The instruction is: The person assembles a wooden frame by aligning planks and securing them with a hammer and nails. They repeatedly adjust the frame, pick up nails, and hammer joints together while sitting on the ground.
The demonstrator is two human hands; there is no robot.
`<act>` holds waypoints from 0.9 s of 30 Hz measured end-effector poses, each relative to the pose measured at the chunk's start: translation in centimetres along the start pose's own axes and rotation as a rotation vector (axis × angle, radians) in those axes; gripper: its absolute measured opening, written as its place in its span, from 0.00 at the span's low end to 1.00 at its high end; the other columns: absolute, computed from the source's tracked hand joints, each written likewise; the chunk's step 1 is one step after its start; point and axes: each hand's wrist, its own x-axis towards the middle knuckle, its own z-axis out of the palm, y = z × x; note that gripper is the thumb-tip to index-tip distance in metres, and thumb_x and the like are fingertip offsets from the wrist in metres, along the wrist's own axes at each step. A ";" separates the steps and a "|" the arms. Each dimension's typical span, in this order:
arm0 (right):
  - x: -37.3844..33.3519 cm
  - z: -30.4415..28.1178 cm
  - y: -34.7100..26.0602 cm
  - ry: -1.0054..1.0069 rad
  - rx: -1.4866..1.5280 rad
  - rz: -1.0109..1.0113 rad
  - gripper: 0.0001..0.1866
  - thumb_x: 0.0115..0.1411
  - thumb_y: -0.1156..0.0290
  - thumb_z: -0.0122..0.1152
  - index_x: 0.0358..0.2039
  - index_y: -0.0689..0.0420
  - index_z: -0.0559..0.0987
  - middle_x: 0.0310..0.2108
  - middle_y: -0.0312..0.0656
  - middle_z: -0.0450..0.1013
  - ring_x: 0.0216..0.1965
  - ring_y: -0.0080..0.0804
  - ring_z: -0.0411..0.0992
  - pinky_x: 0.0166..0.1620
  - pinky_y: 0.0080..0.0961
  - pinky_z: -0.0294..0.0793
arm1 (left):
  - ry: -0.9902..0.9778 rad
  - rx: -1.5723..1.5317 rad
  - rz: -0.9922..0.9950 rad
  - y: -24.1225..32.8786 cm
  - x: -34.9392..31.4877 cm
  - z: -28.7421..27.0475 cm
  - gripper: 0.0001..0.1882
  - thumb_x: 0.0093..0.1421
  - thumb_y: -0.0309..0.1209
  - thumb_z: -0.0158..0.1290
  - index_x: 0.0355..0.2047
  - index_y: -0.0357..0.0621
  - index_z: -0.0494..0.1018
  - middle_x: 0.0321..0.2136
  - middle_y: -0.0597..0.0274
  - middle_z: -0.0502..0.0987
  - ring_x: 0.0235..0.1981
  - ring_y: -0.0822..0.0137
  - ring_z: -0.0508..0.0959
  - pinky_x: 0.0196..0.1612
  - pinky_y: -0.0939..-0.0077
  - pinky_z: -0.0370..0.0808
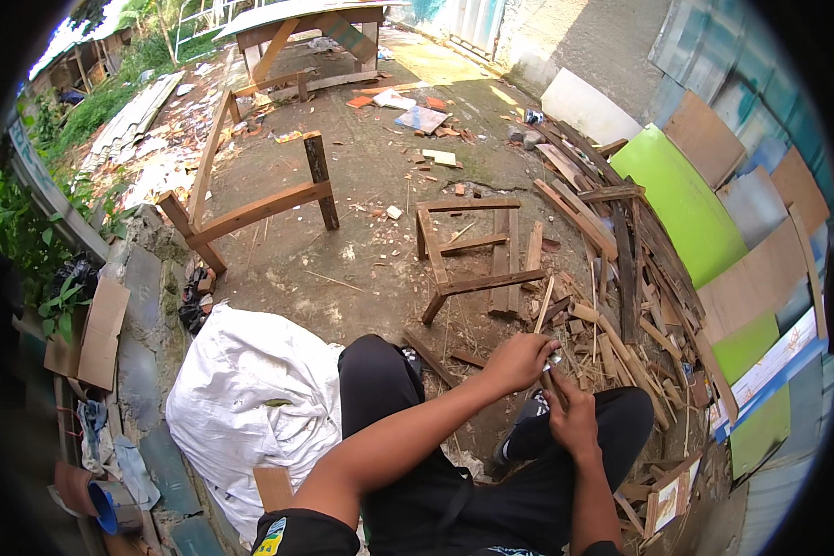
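Note:
Both of my hands meet in front of my right knee. My left hand [521, 362] is closed at the upper end, its fingers around something small. Just below it, my right hand [574, 419] is wrapped round a slim brown handle-like piece [553, 384]. A small shiny metal part [551, 360] shows between the two hands; its kind is too small to make out. Behind my left hand a thin pale stick [545, 304] points away, and I cannot tell whether it is held or lies on the ground.
A small wooden frame [480, 283] stands ahead, a larger one [259, 211] farther left. Wood scraps [612, 343] heap up on the right beside green panels [681, 204]. White sacking [255, 380] lies by my left leg. A wooden table [310, 42] stands at the back.

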 end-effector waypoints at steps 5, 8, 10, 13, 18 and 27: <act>-2.2 -0.4 2.7 0.056 -0.043 0.133 0.25 0.66 0.72 0.66 0.64 0.52 0.79 0.43 0.62 0.81 0.47 0.61 0.81 0.46 0.44 0.80 | -0.234 0.147 -0.079 0.0 2.0 2.6 0.22 0.75 0.49 0.51 0.44 0.45 0.86 0.34 0.39 0.84 0.40 0.36 0.83 0.44 0.45 0.79; -4.1 0.6 6.0 0.054 0.025 0.232 0.26 0.66 0.71 0.66 0.65 0.53 0.79 0.45 0.62 0.81 0.48 0.63 0.80 0.47 0.46 0.80 | -0.318 0.237 -0.097 -0.2 3.2 5.6 0.23 0.74 0.52 0.51 0.43 0.48 0.87 0.32 0.41 0.85 0.37 0.37 0.84 0.43 0.44 0.81; -5.0 2.4 7.5 0.065 0.079 0.292 0.26 0.66 0.70 0.66 0.65 0.52 0.78 0.46 0.62 0.81 0.48 0.64 0.79 0.47 0.47 0.80 | -0.375 0.397 -0.100 -0.9 3.5 6.9 0.23 0.73 0.53 0.52 0.43 0.50 0.87 0.32 0.44 0.85 0.36 0.40 0.85 0.42 0.47 0.82; -5.8 4.6 9.6 0.027 0.138 0.358 0.25 0.67 0.68 0.65 0.65 0.50 0.78 0.44 0.62 0.81 0.48 0.65 0.79 0.48 0.48 0.79 | -0.440 0.548 0.046 -4.2 3.3 8.7 0.23 0.71 0.54 0.53 0.42 0.51 0.88 0.31 0.48 0.86 0.35 0.43 0.86 0.40 0.50 0.83; -6.1 3.9 11.5 0.009 0.177 0.526 0.25 0.68 0.64 0.65 0.66 0.47 0.78 0.41 0.63 0.81 0.47 0.66 0.79 0.48 0.50 0.80 | -0.485 0.541 -0.015 -4.1 4.6 11.5 0.21 0.71 0.52 0.55 0.42 0.51 0.88 0.30 0.50 0.85 0.34 0.44 0.86 0.38 0.49 0.82; -5.4 3.1 14.6 0.190 0.294 0.526 0.27 0.68 0.65 0.65 0.68 0.45 0.76 0.40 0.63 0.81 0.45 0.65 0.79 0.46 0.50 0.79 | -0.549 -0.080 -0.151 -4.5 8.7 13.7 0.18 0.76 0.41 0.53 0.49 0.41 0.86 0.33 0.49 0.88 0.34 0.67 0.87 0.42 0.66 0.81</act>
